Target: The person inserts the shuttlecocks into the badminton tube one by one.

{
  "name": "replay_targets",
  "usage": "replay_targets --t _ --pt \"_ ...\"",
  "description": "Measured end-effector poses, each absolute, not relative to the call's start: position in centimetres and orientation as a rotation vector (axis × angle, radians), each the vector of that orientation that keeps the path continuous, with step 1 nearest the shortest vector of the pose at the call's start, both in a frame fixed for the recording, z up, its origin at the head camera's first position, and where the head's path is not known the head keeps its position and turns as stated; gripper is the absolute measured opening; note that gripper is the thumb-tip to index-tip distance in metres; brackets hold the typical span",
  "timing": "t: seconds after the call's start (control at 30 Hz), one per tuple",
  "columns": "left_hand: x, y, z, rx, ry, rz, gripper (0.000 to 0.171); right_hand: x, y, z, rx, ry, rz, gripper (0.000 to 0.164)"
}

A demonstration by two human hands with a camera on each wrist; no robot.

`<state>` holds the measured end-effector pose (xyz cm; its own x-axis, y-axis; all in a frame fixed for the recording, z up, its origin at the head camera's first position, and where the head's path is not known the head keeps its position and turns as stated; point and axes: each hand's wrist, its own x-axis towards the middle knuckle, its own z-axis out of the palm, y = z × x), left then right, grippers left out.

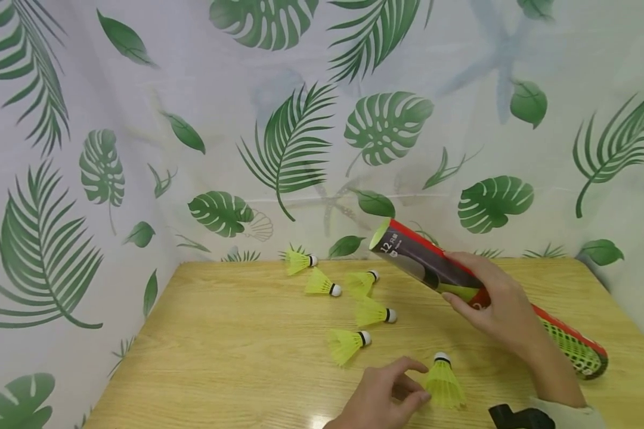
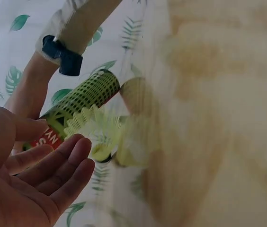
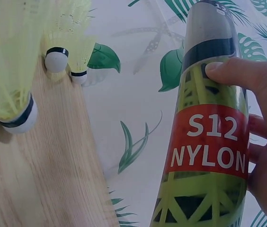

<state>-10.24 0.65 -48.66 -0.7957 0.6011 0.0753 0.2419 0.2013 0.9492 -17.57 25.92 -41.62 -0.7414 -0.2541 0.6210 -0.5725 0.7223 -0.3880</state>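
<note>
In the head view my right hand [image 1: 507, 307] grips a long tube [image 1: 429, 265] of shuttlecocks, labelled "S12 NYLON" in the right wrist view. It slants over the table, upper end to the left. Netted yellow skirts show through its clear wall. My left hand [image 1: 383, 390] is low in the middle, its fingertips right beside a yellow shuttlecock [image 1: 444, 387] with the cork up and the skirt toward me. The left wrist view shows that hand [image 2: 29, 175] with fingers extended and the shuttlecock [image 2: 92, 124] just beyond the fingertips.
Several more yellow shuttlecocks lie loose on the wooden table [image 1: 220, 357], among them one [image 1: 346, 345] left of my left hand and one [image 1: 300, 261] at the back edge. A leaf-printed cloth [image 1: 311, 149] hangs behind the table and along its sides.
</note>
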Motion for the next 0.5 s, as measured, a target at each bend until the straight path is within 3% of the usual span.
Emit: replay_targets --t 0.23,0.5 --pt "-9.7 2.6 -49.8 0.567 2.075 1.694 0.036 -17.5 26.0 -41.6 0.634 -2.378 0.784 0.085" --pt "-9.9 3.3 -49.8 0.483 2.054 1.757 0.030 -17.6 26.0 -41.6 0.637 -2.374 0.786 0.085"
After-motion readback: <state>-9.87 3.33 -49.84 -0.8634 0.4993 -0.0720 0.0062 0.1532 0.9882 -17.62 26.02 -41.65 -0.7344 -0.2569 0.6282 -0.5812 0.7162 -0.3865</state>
